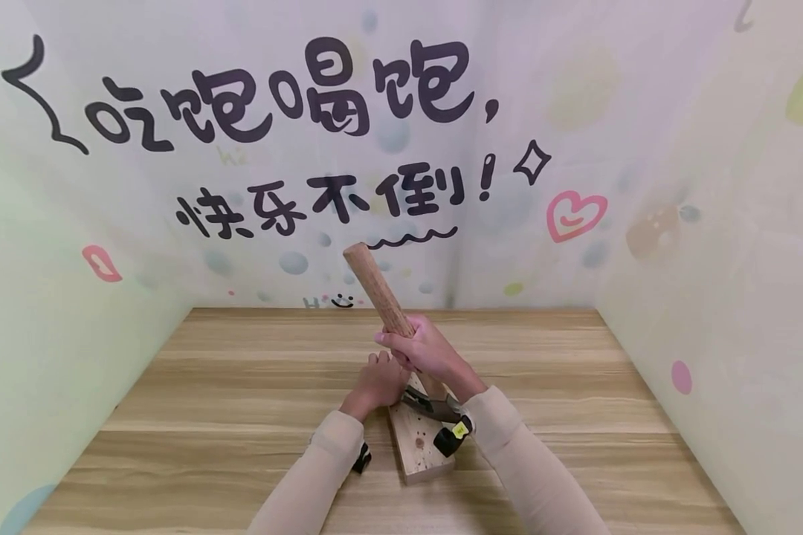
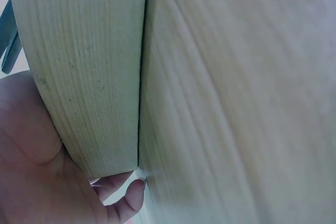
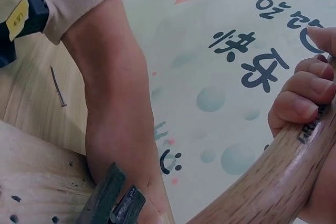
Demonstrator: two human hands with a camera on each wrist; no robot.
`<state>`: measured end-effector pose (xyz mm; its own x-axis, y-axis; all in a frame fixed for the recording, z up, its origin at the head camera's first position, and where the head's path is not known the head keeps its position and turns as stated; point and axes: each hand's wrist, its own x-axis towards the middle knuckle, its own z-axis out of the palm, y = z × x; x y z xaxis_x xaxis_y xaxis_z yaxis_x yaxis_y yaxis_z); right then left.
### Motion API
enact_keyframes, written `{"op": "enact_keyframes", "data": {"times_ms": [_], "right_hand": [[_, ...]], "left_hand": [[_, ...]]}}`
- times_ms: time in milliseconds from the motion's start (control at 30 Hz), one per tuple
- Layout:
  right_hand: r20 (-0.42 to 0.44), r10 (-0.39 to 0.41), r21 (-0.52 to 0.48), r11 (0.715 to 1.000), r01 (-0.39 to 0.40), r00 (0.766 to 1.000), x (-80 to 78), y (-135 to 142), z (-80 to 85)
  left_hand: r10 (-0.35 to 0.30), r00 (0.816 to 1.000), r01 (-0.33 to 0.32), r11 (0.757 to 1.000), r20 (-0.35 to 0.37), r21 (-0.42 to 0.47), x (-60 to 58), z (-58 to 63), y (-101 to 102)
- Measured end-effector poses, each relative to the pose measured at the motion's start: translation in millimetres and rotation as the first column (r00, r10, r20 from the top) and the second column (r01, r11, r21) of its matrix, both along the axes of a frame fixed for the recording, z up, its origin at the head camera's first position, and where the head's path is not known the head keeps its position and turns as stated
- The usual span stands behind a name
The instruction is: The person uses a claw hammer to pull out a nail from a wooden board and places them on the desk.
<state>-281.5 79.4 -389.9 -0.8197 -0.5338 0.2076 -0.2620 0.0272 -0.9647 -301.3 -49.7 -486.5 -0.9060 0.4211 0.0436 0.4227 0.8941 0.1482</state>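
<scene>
Hammer (image 1: 378, 286) held tilted in right hand (image 1: 431, 349) grip, head set over wooden block (image 1: 416, 446). Block's far end held in left hand (image 1: 378, 383) grip. Block laid on counter (image 1: 241, 409), well apart from side walls (image 1: 709, 245); nail (image 3: 58, 88) left near block edge.

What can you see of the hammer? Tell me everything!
The hammer has a brown, flecked handle that looks wooden, with dark marks printed on it. Its dark head looks like metal and has a claw with two prongs. It is tilted, head low over the wooden block, handle slanting up. The right hand grips the handle. Whether the claw touches the block, I can't tell.
</scene>
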Motion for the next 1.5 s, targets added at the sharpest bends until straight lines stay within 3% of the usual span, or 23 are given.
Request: {"op": "enact_keyframes", "data": {"times_ms": [233, 367, 433, 567, 900, 1033, 1267, 1500], "right_hand": [[-0.009, -0.006, -0.024, 1.0, 0.006, 1.0, 4.4, 6, -0.4], [-0.024, -0.005, -0.116, 0.993, 0.002, 1.0, 9.3, 15, -1.8], [-0.041, -0.007, -0.18, 0.984, -0.001, 0.999, 12.3, 21, -3.1], [-0.084, 0.001, -0.303, 0.953, -0.027, 0.996, 16.3, 31, -4.6], [-0.136, 0.042, -0.519, 0.848, -0.107, 0.99, 22.8, 54, -12.7], [-0.19, 0.024, -0.541, 0.832, -0.125, 0.981, 25.7, 59, -12.7], [-0.234, 0.001, -0.525, 0.841, -0.127, 0.972, 31.5, 59, -10.5], [-0.265, -0.033, -0.577, 0.806, -0.131, 0.964, 36.1, 63, -12.7]], "left_hand": [[0.009, 1.0, -0.009, 0.999, 0.007, 0.032, -1.8, -3.6, 1], [0.03, 0.999, -0.033, 0.995, 0.03, 0.099, -2.9, -6.2, 1], [0.056, 0.996, -0.067, 0.986, 0.075, 0.15, -3.2, -7.3, 1], [0.079, 0.991, -0.098, 0.978, 0.107, 0.182, -3.2, -5.3, 0], [0.083, 0.99, -0.104, 0.977, 0.115, 0.187, 1.3, -2.9, 0], [0.087, 0.989, -0.111, 0.973, 0.121, 0.204, 2.6, -2.8, 1], [0.09, 0.989, -0.112, 0.973, 0.115, 0.202, 2.0, -3.9, 1], [0.094, 0.986, -0.119, 0.976, 0.135, 0.185, 1.9, -3.9, 0]]}}
